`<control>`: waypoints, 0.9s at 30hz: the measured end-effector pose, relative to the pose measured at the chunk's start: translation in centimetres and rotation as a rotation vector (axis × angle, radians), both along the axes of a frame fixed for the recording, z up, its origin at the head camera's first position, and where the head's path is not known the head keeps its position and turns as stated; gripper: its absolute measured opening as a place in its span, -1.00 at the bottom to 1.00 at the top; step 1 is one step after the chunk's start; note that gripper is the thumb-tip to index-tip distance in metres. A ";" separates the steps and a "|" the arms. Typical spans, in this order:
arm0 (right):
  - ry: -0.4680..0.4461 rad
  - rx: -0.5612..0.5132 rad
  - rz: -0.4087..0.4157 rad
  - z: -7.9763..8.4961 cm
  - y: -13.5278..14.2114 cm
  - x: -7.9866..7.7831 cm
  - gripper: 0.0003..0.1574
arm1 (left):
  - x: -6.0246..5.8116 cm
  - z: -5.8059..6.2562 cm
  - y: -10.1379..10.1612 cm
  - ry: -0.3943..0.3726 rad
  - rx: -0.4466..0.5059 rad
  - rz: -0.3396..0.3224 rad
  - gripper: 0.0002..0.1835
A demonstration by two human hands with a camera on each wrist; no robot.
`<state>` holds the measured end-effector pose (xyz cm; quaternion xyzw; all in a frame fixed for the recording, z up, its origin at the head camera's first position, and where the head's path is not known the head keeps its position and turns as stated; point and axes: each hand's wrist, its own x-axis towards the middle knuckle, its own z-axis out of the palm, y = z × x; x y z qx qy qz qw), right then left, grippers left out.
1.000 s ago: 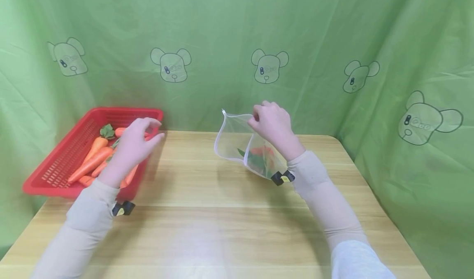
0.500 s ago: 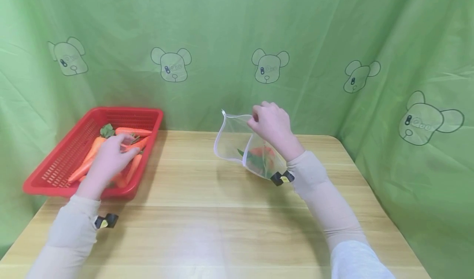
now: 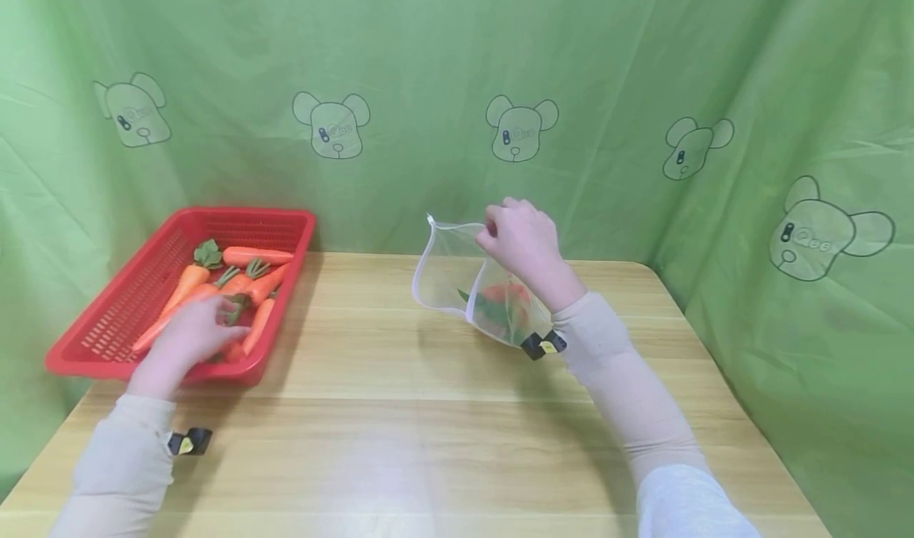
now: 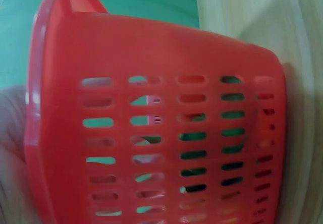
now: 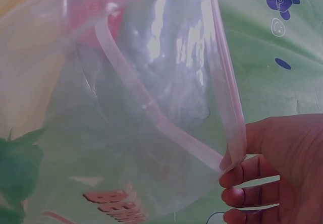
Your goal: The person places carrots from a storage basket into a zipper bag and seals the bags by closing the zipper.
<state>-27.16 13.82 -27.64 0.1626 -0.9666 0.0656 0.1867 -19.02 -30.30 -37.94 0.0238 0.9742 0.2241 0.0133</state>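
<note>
My left hand (image 3: 191, 333) reaches over the near side of a red basket (image 3: 82, 355) holding several carrots (image 3: 187, 284). Its thumb and fingers stand apart around a carrot's green top (image 3: 238, 308); no grip shows. In the left wrist view the basket's slotted wall (image 4: 151, 47) hides most of the hand (image 4: 11, 148). At centre right, my right hand (image 3: 524, 240) pinches the rim of a clear zip bag (image 3: 450, 268) and holds its mouth apart. Inside the bag lies something orange-red with green leaves (image 3: 503, 304). Up close, thumb and forefinger of the right hand (image 5: 282, 168) meet on the bag's white zip edge (image 5: 229, 93).
A wooden table (image 3: 385, 443) carries the basket at its far left. Behind and to the right hangs a green curtain (image 3: 428, 62) printed with bear faces. The zip slider (image 3: 431, 220) sits at the bag's left corner.
My left hand has moved left and toward me, down into the basket, uncovering carrots at its far side. The right hand and the bag have stayed nearly still.
</note>
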 end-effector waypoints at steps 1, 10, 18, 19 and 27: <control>0.000 0.000 0.000 0.0 0.0 0.0 -0.83 | 0.0 -0.1 -0.1 -0.020 -0.017 0.006 -0.41; -0.001 0.000 0.001 -0.1 0.1 -0.1 -0.83 | 0.1 -0.4 -0.6 -0.160 -0.147 0.060 -0.39; -0.011 0.005 0.007 -0.3 0.2 -0.1 -0.82 | 0.2 -0.5 -0.3 -0.266 -0.215 0.070 -0.23; -0.013 0.006 0.007 -0.3 0.2 -0.1 -0.81 | 0.3 -0.4 -0.2 -0.275 -0.221 0.069 -0.19; -0.021 0.002 -0.002 -0.2 0.3 0.0 -0.82 | 0.4 0.2 0.2 -0.303 -0.240 0.041 -0.13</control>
